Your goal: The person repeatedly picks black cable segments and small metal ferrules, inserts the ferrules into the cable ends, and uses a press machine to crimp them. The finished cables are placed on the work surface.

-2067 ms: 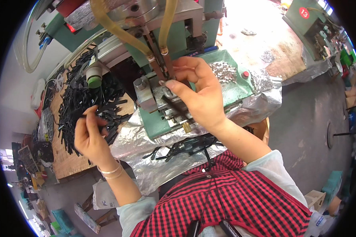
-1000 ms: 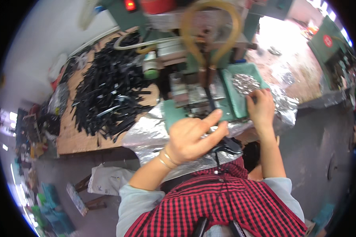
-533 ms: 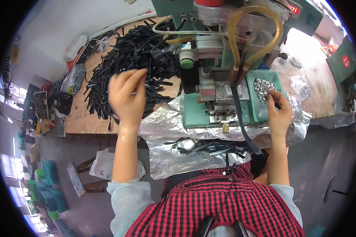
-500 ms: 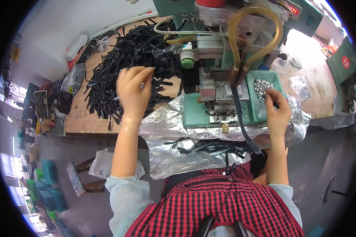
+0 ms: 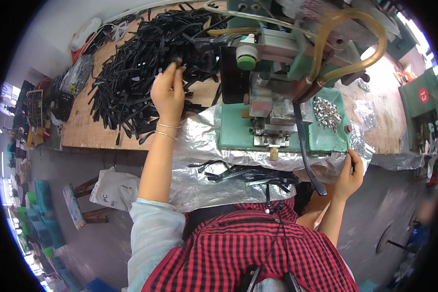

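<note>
My left hand [image 5: 169, 97] reaches over a heap of black straps [image 5: 146, 73] on the table. Its fingertips are pinched together at a dark bit that I cannot tell from the straps behind. At the front right corner of the green tray [image 5: 321, 142] is my right hand [image 5: 350, 177], thumb and fingers drawn close together. What they hold, if anything, is too small to make out. Small silvery metal pieces [image 5: 327, 114] lie in the tray. One dark strap [image 5: 304, 151] hangs from the press machine [image 5: 272, 109], its lower end free in front of the table.
Several more straps [image 5: 248, 175] lie on silvery sheeting [image 5: 180, 185] over my lap. A green button [image 5: 246, 61] and a looped amber hose [image 5: 374, 53] are on the machine. A red button [image 5: 348, 128] is beside the tray. A white sack [image 5: 113, 190] stands on the floor at left.
My left hand has moved farther over the strap heap. My right hand has come away from the metal pieces to the tray's front right corner. The view has shifted.
</note>
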{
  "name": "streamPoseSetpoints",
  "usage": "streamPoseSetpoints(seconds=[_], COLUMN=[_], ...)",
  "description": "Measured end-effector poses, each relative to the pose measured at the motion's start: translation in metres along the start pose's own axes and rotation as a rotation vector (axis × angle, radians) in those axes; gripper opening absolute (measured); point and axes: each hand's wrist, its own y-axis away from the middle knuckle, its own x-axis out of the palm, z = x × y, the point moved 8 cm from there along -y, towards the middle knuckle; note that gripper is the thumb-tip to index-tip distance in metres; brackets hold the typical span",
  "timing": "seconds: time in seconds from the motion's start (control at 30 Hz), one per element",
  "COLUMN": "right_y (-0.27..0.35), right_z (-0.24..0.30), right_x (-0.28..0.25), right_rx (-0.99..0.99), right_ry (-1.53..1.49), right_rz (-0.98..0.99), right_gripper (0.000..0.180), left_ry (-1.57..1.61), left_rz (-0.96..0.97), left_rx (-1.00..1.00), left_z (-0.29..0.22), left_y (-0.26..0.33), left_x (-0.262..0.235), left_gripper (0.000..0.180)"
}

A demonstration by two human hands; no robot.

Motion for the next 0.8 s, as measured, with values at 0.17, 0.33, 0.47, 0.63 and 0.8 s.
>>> streamPoseSetpoints(seconds=[0.17,0.33,0.47,0.63,0.8], right_y=[-0.009,-0.051,-0.058,-0.047,-0.049], right_z=[0.036,0.152,0.147,0.146,0.163], right_x=[0.025,0.069,0.12,0.127,0.123], right_rx=[0.092,-0.245,0.027,0.197,0.262], right_ry=[-0.252,-0.443,-0.743,-0.938,-1.038], right_rz=[0.075,0.224,0.183,0.214,0.275], right_gripper=[0.014,0.017,0.028,0.047,0.052], left_ry=[0.687,0.659,0.593,0.611,0.92], left_rz=[-0.007,0.262,0.155,0.026,0.001], left_rx=[-0.599,-0.421,-0.644,-0.578,-0.108], left_z=[0.017,-0.03,-0.02,-0.036,-0.169], left_y=[0.021,0.027,0.046,0.046,-0.027], left_x=[-0.005,0.02,0.012,0.002,-0.021], left_gripper=[0.039,0.033,0.025,0.019,0.014])
